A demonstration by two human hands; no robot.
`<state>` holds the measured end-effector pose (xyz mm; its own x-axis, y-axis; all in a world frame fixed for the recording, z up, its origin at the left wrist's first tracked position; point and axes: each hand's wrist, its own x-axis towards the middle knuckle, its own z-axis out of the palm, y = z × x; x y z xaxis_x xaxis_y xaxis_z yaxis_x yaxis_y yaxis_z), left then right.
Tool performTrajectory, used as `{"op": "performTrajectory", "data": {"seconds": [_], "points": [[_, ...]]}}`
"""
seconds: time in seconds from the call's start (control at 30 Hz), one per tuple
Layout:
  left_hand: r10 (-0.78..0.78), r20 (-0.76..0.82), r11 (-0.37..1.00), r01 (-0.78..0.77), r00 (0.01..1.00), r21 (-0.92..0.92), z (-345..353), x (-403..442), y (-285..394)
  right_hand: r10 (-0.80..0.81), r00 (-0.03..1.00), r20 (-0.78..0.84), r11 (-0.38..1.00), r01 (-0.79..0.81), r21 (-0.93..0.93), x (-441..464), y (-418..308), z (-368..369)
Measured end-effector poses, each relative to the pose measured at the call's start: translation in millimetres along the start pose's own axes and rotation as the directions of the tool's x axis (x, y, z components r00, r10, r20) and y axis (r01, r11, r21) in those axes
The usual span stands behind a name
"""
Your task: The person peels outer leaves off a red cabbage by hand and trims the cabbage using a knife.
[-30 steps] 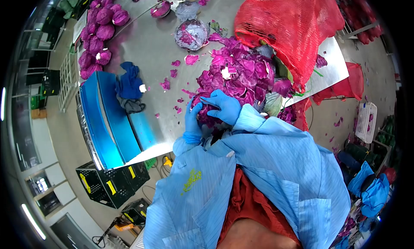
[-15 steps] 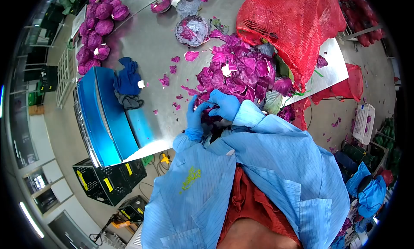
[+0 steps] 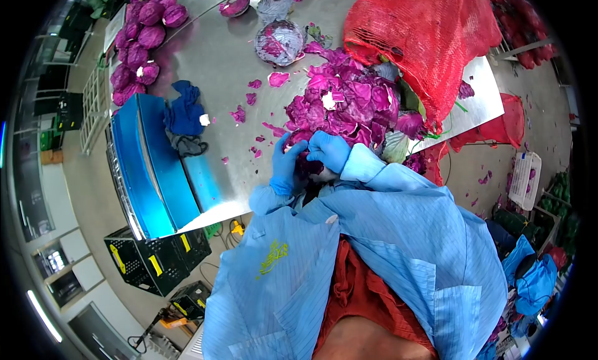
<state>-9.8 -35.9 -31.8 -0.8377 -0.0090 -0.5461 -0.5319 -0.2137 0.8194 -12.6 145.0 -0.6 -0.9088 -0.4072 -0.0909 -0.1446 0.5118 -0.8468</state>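
A purple cabbage (image 3: 309, 167) sits at the near edge of the metal table, partly hidden between my two gloved hands. Around its left side curl the fingers of my left hand (image 3: 286, 165). On its upper right is my right hand (image 3: 329, 152), closed, with its fingers bent inward; what it grips is hidden. Just beyond both hands lies a heap of loose purple leaves (image 3: 349, 104). Farther back rests a whole cabbage (image 3: 280, 43) with dull outer leaves.
Peeled cabbages (image 3: 151, 37) are piled at the back left. A blue bin (image 3: 152, 167) stands at the left edge beside a dark blue cloth (image 3: 185, 109). A red mesh bag (image 3: 423, 36) lies at the right. Black crates (image 3: 156, 260) stand on the floor below.
My right hand has shifted slightly right and curled its fingers in. The thin blade-like item seen between my hands earlier no longer shows. My left hand has moved a little to the right.
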Motion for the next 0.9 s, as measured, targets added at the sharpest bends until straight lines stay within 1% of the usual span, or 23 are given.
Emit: {"op": "performTrajectory", "data": {"seconds": [0.07,0.13,0.23,0.27,0.33,0.4,0.43,0.5,0.53,0.6,0.63,0.7,0.73,0.77,0.83,0.87,0.9], "points": [[-0.075,0.054,0.997,0.073,0.996,0.035,-5,-1,9,-0.042,0.998,-0.054,0.995,0.047,0.086,4,4,-1],[-0.154,0.129,0.985,0.142,0.980,0.095,-7,-21,41,-0.054,0.993,-0.106,0.978,0.074,0.194,6,2,-5],[-0.246,0.344,0.963,0.187,0.906,0.195,-33,-12,39,0.044,0.996,-0.071,0.924,-0.013,0.383,11,10,-8],[-0.218,0.345,0.962,0.142,0.913,0.232,-36,-10,34,0.052,0.997,-0.054,0.915,-0.026,0.403,11,13,-10],[-0.156,0.350,0.952,0.046,0.924,0.303,-33,-7,37,0.163,0.986,0.024,0.847,-0.152,0.509,11,12,-14],[-0.068,0.366,0.977,-0.013,0.928,0.214,-31,-4,32,0.287,0.954,0.083,0.741,-0.276,0.612,9,1,-20],[-0.023,0.371,0.985,-0.043,0.928,0.169,-30,-2,28,0.268,0.961,0.063,0.746,-0.248,0.618,8,5,-17],[-0.008,0.360,0.984,-0.056,0.933,0.168,-31,-1,21,0.229,0.973,0.023,0.753,-0.192,0.630,5,16,-9],[-0.001,0.354,0.984,-0.062,0.935,0.168,-31,1,17,0.256,0.966,0.029,0.734,-0.213,0.645,4,18,-8],[0.098,0.355,0.990,-0.127,0.930,0.059,-28,6,3,0.307,0.951,0.042,0.693,-0.254,0.675,2,19,-5],[0.146,0.352,0.987,-0.158,0.924,0.005,-28,8,-2,0.321,0.947,0.031,0.657,-0.246,0.713,2,19,-4],[0.124,0.320,0.992,-0.125,0.939,-0.016,-29,12,-5,0.346,0.938,0.009,0.583,-0.222,0.782,8,17,-1],[0.112,0.304,0.994,-0.109,0.946,-0.027,-27,10,-2,0.318,0.948,-0.001,0.611,-0.204,0.765,11,8,-8],[0.076,0.314,0.988,-0.029,0.946,-0.150,-24,6,-1,0.332,0.943,0.030,0.600,-0.236,0.764,12,-3,-18],[0.004,0.352,0.914,0.139,0.936,-0.381,-12,-12,11,0.363,0.927,0.093,0.575,-0.301,0.761,15,-25,-35],[-0.014,0.367,0.888,0.180,0.930,-0.422,-21,-8,-2,0.323,0.945,0.059,0.583,-0.247,0.774,17,-23,-31],[0.007,0.386,0.891,0.169,0.922,-0.421,-23,-13,1,0.340,0.937,0.075,0.578,-0.271,0.770,17,-32,-35]]}}
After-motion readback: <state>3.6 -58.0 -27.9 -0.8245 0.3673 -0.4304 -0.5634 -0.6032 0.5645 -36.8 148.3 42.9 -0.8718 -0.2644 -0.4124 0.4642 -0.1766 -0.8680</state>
